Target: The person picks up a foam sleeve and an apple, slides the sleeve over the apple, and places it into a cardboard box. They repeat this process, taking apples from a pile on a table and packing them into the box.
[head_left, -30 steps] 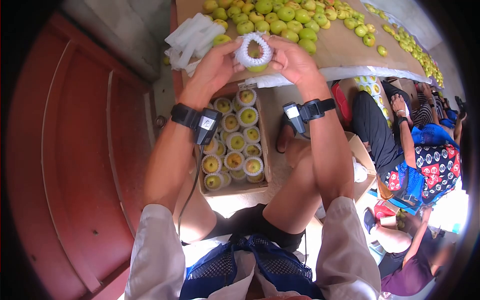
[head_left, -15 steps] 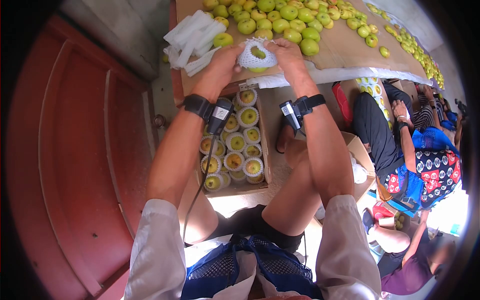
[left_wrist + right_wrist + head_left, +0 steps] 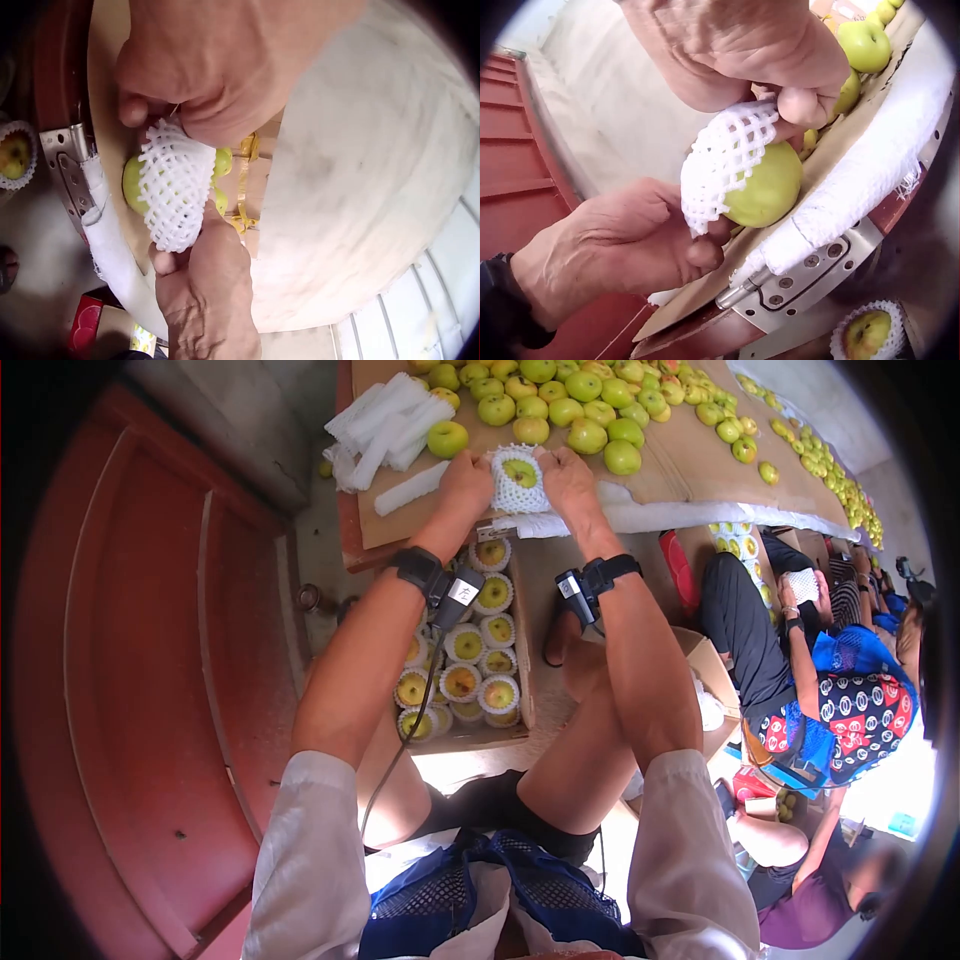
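Note:
A green apple (image 3: 769, 187) sits at the cardboard-covered table's near edge, partly covered by a white foam net (image 3: 518, 482). The left hand (image 3: 466, 490) pinches the net's left side and the right hand (image 3: 570, 488) its right side. In the left wrist view the net (image 3: 177, 184) is stretched between the left hand (image 3: 210, 67) and the right hand (image 3: 206, 289), with the apple's side bare. The right wrist view shows the right hand (image 3: 742, 52) gripping the net's upper edge, and the left hand (image 3: 622, 240) its lower edge.
Loose apples (image 3: 565, 410) cover the table's back. Folded foam nets (image 3: 380, 425) lie at the left, one net (image 3: 412, 488) apart. Below, a box holds netted apples (image 3: 466, 644). A red door (image 3: 140, 660) is at left; other people sit at right.
Both hands have pulled the net wider and flatter over the apple, and the left hand has turned with its knuckles up. The person at right now holds a white net.

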{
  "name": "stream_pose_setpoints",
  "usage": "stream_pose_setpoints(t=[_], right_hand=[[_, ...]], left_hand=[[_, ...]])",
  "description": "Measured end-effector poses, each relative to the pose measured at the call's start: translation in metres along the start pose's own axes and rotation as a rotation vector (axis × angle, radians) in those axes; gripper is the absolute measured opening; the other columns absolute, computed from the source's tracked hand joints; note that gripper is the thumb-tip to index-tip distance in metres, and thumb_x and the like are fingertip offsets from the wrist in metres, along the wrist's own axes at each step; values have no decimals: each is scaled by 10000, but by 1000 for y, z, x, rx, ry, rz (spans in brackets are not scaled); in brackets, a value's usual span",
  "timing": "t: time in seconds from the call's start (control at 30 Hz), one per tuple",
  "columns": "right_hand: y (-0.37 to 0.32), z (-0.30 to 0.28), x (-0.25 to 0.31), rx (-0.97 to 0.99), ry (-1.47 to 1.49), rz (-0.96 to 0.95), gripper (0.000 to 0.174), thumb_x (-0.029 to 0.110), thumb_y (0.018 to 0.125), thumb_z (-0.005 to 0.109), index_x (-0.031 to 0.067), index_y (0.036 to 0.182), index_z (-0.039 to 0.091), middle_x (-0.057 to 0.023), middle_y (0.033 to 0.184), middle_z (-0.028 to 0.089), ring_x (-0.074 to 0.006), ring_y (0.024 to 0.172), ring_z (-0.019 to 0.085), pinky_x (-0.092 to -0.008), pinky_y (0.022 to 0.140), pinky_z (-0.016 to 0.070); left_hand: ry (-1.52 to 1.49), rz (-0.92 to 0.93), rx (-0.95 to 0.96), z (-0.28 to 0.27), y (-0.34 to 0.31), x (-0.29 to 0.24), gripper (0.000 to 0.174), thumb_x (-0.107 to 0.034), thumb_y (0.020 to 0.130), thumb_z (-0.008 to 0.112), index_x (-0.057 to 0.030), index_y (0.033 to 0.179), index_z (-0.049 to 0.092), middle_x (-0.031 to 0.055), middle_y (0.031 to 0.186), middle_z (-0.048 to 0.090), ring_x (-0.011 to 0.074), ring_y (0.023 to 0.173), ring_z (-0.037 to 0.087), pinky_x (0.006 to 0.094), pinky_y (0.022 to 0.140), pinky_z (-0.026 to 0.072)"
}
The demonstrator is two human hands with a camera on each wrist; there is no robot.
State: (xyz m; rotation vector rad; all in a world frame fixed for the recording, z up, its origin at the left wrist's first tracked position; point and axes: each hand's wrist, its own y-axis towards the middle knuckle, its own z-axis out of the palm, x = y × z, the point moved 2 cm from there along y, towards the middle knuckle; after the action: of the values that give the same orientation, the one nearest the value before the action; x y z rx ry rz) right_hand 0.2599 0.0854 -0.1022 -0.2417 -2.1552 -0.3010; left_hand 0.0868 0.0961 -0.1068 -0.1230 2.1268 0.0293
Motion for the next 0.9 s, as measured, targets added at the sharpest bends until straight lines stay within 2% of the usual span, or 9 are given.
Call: stream_pose_setpoints(t=[0.03, 0.13, 0.23, 0.43, 0.53, 0.73, 0.9], right_hand=[[2, 1, -3, 3, 15, 18, 449, 399, 970, 615, -28, 1095, 675, -262, 983, 715, -432, 979, 675, -440, 881, 505], [0, 4, -8, 27, 183, 84, 451, 390, 975, 609, -45, 1073, 676, -274, 986, 710, -425, 977, 675, -439, 873, 501], [2, 10, -13, -36, 176, 18, 451, 378, 976, 612, -63, 1045, 674, -267, 950, 710, -413, 940, 678, -443, 854, 499], [-6, 11, -7, -77, 277, 2, 405, 339, 977, 634, -64, 965, 670, -216, 843, 689, -320, 804, 651, -414, 785, 498], [-9, 5, 6, -141, 341, -73, 387, 318, 978, 642, -66, 943, 665, -197, 818, 681, -270, 762, 618, -396, 755, 491], [-13, -2, 21, -200, 394, -100, 351, 275, 967, 674, -76, 963, 679, -166, 811, 689, -208, 766, 609, -367, 741, 491], [-16, -8, 31, -239, 473, -33, 342, 258, 969, 681, -82, 989, 697, -144, 828, 703, -186, 785, 616, -347, 758, 502]], left_hand=[[1, -3, 1, -1, -2, -3, 361, -293, 1000, 544, -10, 1209, 623, 252, 1180, 684, 392, 1133, 649, 453, 949, 498], [-111, -61, 38, 1, 1, 0, 356, -281, 1003, 533, -5, 1209, 622, 251, 1190, 681, 396, 1144, 644, 453, 956, 496], [-168, -92, 56, 2, -2, 3, 351, -268, 1005, 524, 1, 1210, 619, 251, 1201, 677, 398, 1144, 643, 449, 956, 496], [-239, -76, 10, 4, -4, 8, 334, -262, 1009, 522, 13, 1167, 628, 256, 1164, 684, 395, 1106, 653, 442, 933, 498], [-250, -15, -56, -1, -9, 0, 324, -271, 1005, 544, 17, 1125, 631, 253, 1110, 690, 394, 1061, 660, 443, 909, 496], [-320, 31, -128, -4, -15, -11, 275, -240, 1006, 570, 24, 1063, 620, 229, 1020, 691, 362, 960, 667, 432, 863, 498], [-364, 83, -173, -12, -28, -25, 230, -198, 1010, 566, 23, 1047, 616, 218, 993, 693, 332, 929, 670, 414, 840, 504]])
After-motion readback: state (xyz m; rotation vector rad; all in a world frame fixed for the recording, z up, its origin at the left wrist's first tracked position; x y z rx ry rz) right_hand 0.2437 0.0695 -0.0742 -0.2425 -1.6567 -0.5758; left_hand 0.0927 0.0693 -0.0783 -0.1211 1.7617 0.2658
